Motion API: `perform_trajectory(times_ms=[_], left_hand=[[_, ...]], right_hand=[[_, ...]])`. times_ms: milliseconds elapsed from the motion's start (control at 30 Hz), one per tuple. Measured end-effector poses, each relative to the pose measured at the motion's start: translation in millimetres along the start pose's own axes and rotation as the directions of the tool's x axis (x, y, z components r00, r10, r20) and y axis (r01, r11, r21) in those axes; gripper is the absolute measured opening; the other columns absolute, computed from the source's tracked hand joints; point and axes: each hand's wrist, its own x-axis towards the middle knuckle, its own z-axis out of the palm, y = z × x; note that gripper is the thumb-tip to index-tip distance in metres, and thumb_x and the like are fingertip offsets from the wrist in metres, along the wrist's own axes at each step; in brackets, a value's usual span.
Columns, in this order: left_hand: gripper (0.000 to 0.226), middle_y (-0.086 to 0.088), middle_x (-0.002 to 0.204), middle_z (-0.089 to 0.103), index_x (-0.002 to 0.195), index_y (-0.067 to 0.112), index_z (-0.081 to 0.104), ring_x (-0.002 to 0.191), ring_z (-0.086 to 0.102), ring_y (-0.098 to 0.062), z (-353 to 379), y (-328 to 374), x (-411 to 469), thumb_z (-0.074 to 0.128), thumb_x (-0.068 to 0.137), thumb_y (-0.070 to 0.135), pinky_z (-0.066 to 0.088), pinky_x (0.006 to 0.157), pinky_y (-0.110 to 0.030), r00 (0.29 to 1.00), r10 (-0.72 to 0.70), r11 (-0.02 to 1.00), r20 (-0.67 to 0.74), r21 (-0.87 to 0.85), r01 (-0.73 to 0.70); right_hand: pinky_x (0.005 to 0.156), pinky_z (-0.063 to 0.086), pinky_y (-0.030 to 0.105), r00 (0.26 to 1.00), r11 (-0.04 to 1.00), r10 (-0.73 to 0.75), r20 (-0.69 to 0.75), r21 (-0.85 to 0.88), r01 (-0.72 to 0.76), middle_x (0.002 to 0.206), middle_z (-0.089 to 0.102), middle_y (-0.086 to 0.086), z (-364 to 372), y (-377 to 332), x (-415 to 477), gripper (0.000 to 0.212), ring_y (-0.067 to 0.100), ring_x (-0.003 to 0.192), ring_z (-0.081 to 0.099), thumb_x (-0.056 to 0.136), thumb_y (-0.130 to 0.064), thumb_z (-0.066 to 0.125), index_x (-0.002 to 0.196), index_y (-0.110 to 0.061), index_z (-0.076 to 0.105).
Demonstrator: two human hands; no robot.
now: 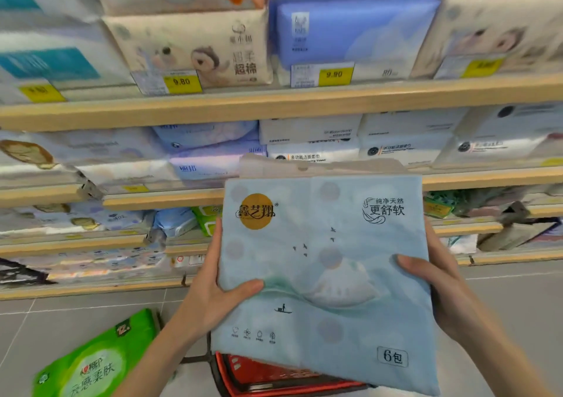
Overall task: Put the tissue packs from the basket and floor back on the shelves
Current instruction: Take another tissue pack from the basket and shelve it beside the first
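Note:
I hold a large pale blue tissue pack [323, 262] upright in front of the shelves, its printed face with a gold circle and a mountain scene turned to me. My left hand [219, 287] grips its left edge with the thumb across the front. At the right edge my right hand [438, 287] grips it the same way. Below the pack, the red basket [243, 378] shows on the floor, mostly hidden. A green tissue pack [91, 363] lies on the floor at the lower left.
Wooden shelves [274, 104] full of tissue packs rise in several tiers ahead, with yellow price tags [182, 83] on the top tier. Grey floor tiles [502, 299] spread out to the right of the basket.

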Motion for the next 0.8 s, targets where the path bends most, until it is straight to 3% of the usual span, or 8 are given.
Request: perform_trajectory(times_ms=[133,200,333,433,467,600,700,800], left_hand=[[0.109,0.046,0.134,0.031,0.127,0.072,0.003,0.124,0.043,0.007,-10.5,55.6,2.2,0.078,0.047,0.064,0.045,0.101,-0.038,0.996,0.077,0.997,-0.044,-0.022,-0.078],[0.11,0.045,0.138,0.026,0.128,0.072,0.002,0.128,0.04,0.006,-18.4,86.5,5.1,0.077,0.048,0.066,0.043,0.103,-0.041,0.988,0.138,0.99,-0.066,0.003,-0.138],[0.104,0.058,0.12,0.033,0.124,0.075,0.001,0.113,0.045,0.02,-36.8,152.8,6.8,0.075,0.053,0.06,0.047,0.097,-0.03,0.961,0.251,0.968,-0.118,0.054,-0.246],[0.103,0.063,0.117,0.024,0.123,0.076,-0.001,0.113,0.036,0.028,-53.5,198.4,4.5,0.073,0.052,0.066,0.042,0.095,-0.014,0.923,0.34,0.94,-0.179,0.102,-0.326],[0.106,0.062,0.122,0.021,0.123,0.076,0.0,0.117,0.033,0.027,-59.5,214.0,3.4,0.072,0.046,0.072,0.04,0.098,-0.015,0.907,0.371,0.928,-0.196,0.104,-0.357],[0.112,0.036,0.147,0.015,0.124,0.075,0.003,0.135,0.03,0.001,-81.3,270.2,-0.3,0.073,0.037,0.076,0.034,0.109,-0.041,0.855,0.463,0.886,-0.234,0.09,-0.455],[0.111,0.025,0.151,0.02,0.123,0.076,0.003,0.135,0.033,-0.002,-93.0,313.7,-5.5,0.073,0.036,0.075,0.034,0.109,-0.035,0.773,0.573,0.817,-0.273,0.125,-0.562],[0.107,0.037,0.144,0.021,0.12,0.078,0.004,0.131,0.036,0.003,-100.1,357.0,-10.0,0.073,0.038,0.074,0.037,0.104,-0.026,0.714,0.635,0.765,-0.294,0.116,-0.633]], right_hand=[[0.069,0.056,0.028,0.996,0.995,-0.094,0.003,-0.023,0.094,0.127,0.06,-0.01,5.4,-54.5,2.1,0.072,0.019,0.108,0.063,0.067,-0.015,0.059,0.131,-0.042,0.042],[0.066,0.056,0.027,0.989,0.989,-0.147,0.001,-0.034,0.147,0.123,0.063,-0.008,10.8,-84.9,3.1,0.07,0.018,0.104,0.065,0.067,-0.015,0.059,0.131,-0.04,0.044],[0.062,0.055,0.023,0.966,0.961,-0.258,0.008,-0.102,0.258,0.116,0.066,-0.012,27.2,-154.0,-1.0,0.074,0.011,0.098,0.066,0.063,-0.017,0.062,0.131,-0.038,0.043],[0.064,0.054,0.02,0.934,0.916,-0.351,0.073,-0.18,0.359,0.116,0.064,-0.021,44.6,-209.8,-11.3,0.085,0.004,0.1,0.064,0.06,-0.018,0.068,0.134,-0.044,0.036],[0.066,0.053,0.019,0.917,0.892,-0.387,0.102,-0.21,0.4,0.119,0.061,-0.024,51.5,-229.5,-16.7,0.088,0.001,0.103,0.062,0.06,-0.019,0.07,0.135,-0.046,0.033],[0.072,0.051,0.014,0.836,0.775,-0.506,0.213,-0.312,0.549,0.125,0.052,-0.034,74.2,-306.1,-39.0,0.093,-0.007,0.111,0.054,0.063,-0.025,0.07,0.139,-0.047,0.022],[0.073,0.051,0.013,0.774,0.69,-0.578,0.259,-0.351,0.633,0.125,0.049,-0.036,85.4,-356.3,-57.6,0.098,-0.01,0.109,0.054,0.059,-0.031,0.074,0.139,-0.049,0.02],[0.074,0.053,0.016,0.712,0.617,-0.626,0.318,-0.356,0.701,0.12,0.052,-0.038,88.8,-400.2,-70.7,0.096,-0.009,0.108,0.056,0.066,-0.026,0.075,0.138,-0.051,0.017]])
